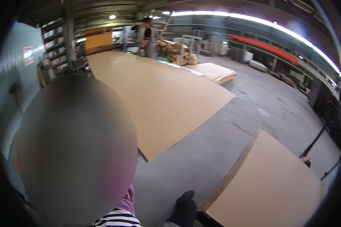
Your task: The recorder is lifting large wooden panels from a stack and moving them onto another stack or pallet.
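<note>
Neither my left hand nor my right hand shows in the head view. A large blurred oval covers the left side and hides what lies behind it. Below it, a striped sleeve or garment [117, 218] and some purple-pink cloth [128, 200] show; they seem to belong to a person close by. A broad brown cardboard sheet [163, 94] lies flat ahead, its near corner by the oval's right edge. At the lower right is a stack of cardboard sheets [269, 185]. A dark-clad leg with a black shoe [185, 200] stands beside that stack; whose it is I cannot tell.
Grey floor [178, 166] runs between the sheet and the stack. Another person [149, 39] stands at the sheet's far end, near bundled brown material [174, 51]. A lower cardboard stack [214, 72] lies to the right of the sheet. Dark handles [314, 142] rise beside the near stack.
</note>
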`<state>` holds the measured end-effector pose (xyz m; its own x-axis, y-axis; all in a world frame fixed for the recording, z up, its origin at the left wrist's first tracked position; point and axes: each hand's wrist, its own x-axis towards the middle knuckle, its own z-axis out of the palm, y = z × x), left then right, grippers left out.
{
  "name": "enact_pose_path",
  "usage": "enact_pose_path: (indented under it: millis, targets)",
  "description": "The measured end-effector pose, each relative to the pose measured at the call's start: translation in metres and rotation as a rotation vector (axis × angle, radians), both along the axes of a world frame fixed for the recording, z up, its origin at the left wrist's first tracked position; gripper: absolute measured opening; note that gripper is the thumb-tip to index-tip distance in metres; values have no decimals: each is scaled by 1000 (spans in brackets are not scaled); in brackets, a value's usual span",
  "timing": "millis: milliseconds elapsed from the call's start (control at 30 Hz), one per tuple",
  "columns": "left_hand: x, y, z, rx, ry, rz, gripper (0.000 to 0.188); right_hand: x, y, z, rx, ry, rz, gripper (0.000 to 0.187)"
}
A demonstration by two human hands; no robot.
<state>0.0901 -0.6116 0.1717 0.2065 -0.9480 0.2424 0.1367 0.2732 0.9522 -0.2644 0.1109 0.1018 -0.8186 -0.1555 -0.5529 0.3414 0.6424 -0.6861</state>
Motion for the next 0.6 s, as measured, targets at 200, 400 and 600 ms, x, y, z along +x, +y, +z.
enact_pose_path:
  millis: [200,400,600]
  targets:
    - [-96,111,22,303,490,-556,37,-10,15,-57,-305,241,102,16]
    - [-212,245,-13,277,176,-772,37,49,-289,76,-1034,-406,497,57]
    - [-113,86,46,232,425,-506,58,-42,-206,104,-1006,-10,-100,32]
